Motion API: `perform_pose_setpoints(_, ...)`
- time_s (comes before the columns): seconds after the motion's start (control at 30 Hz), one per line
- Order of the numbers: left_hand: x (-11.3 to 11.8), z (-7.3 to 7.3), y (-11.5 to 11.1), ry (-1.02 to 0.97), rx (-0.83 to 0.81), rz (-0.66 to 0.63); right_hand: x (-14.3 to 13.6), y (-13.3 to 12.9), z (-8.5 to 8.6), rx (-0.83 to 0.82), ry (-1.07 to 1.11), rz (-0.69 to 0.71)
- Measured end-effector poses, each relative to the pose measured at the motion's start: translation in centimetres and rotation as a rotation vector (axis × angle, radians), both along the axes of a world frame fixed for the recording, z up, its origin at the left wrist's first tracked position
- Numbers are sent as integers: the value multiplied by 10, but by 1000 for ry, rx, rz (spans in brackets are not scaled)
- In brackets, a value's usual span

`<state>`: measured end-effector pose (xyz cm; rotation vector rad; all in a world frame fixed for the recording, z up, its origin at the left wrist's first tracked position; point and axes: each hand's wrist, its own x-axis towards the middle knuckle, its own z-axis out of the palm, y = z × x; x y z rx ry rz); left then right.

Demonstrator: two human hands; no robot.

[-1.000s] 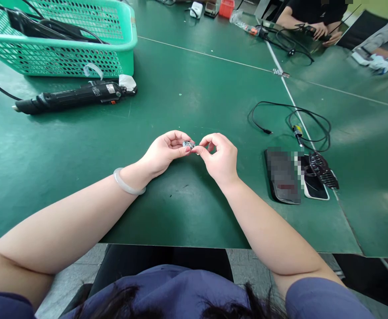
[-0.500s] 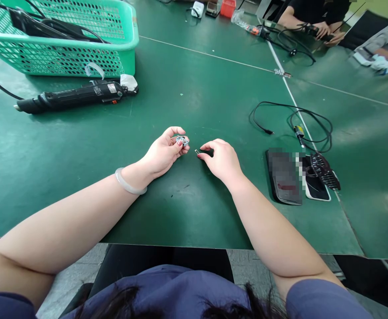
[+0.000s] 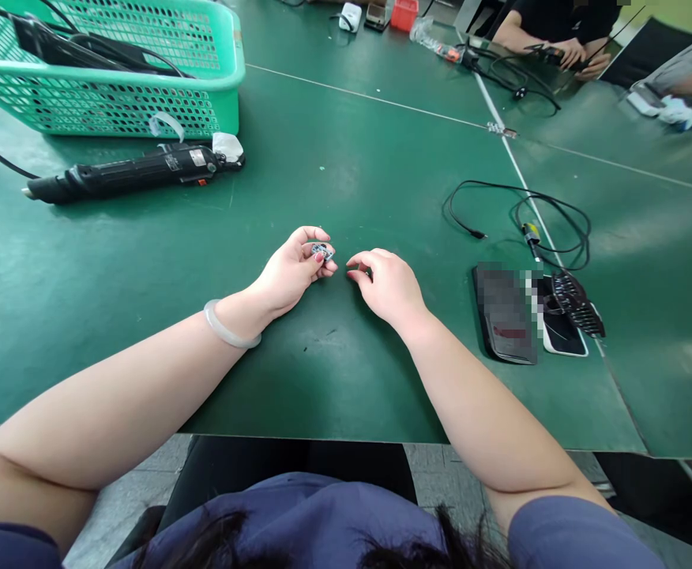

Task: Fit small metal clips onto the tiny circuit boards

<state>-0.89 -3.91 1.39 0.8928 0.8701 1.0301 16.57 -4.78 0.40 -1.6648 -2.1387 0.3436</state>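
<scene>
A small grey metal part [image 3: 323, 253] is pinched between the thumb and fingers of my left hand [image 3: 291, 271], just above the green table [image 3: 322, 379]. My right hand [image 3: 387, 286] hovers a short way to the right, thumb and index finger curled toward each other. Whatever those fingertips hold, if anything, is too small or hidden to make out. The two hands do not touch.
At the upper left, a green basket [image 3: 138, 99] holds black tools and cables; a black power tool [image 3: 138, 172] lies before it. Phones [image 3: 507, 316], a dark hair clip [image 3: 577, 303] and a black cable [image 3: 583, 229] lie right. People's hands [image 3: 586, 59] are across the table.
The small clip-like metal piece seen earlier at my right fingertips no longer shows. My right fingers have turned slightly and drawn closer together; my left hand keeps its hold.
</scene>
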Motion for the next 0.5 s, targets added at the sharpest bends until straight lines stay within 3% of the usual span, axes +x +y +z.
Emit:
perform_pose_setpoints(0.3, 0, -4, 2, 44, -16, 15, 21, 6, 6, -100, -15, -24)
perform_pose_setpoints(0.5, -1, -6, 2, 30, -2, 19, 19, 6, 4, -97, -86, -33)
